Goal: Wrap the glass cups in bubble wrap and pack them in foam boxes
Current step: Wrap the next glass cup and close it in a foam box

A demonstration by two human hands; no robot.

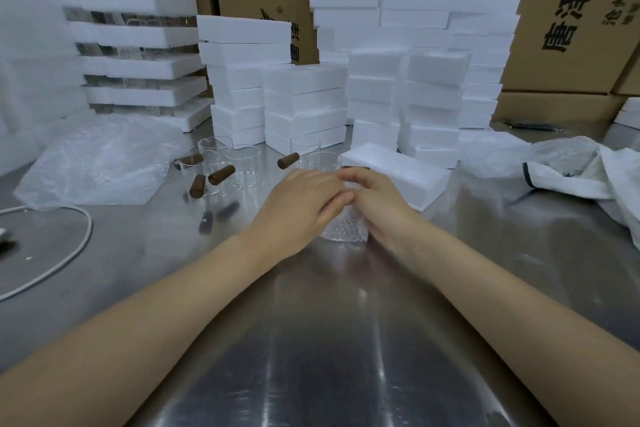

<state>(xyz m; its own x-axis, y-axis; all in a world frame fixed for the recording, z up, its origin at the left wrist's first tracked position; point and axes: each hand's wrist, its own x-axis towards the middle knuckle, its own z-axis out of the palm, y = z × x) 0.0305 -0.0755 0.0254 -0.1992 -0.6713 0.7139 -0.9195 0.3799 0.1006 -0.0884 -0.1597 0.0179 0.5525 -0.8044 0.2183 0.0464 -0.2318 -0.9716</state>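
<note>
1. The wrapped cup [343, 230] stands upright on the steel table [329, 340] at mid-frame. We take it as the landmark.
2. The left hand [304, 204] and the right hand [379, 206] come together over the cup's top. Their fingertips touch, and both hands curl round the bubble wrap from either side.
3. Nearer to us than the cup, open steel runs between the two forearms to the lower frame edge.
4. Just behind and to the right of the cup, a single foam box [398, 173] lies flat, with its near edge close to the right hand. Farther behind, stacks of foam boxes [304, 104] form a wall, with cardboard cartons [554, 28] beyond them.
5. Behind and to the left of the cup stand bare glass cups [240, 165] among brown cylinders [221, 174]. Farther left lies a sheet of bubble wrap [100, 159].
6. To the left and nearer us, a white cable [74, 250] curves out of frame. To the right, a white cloth [588, 170] is cut by the frame edge.
7. The hands cover the cup's rim, so only its lower wrap shows. The fingers are blurred and the thumbs are largely hidden. The bare cups are faint, so we cannot count them or tell whether the cylinders are attached to them.
</note>
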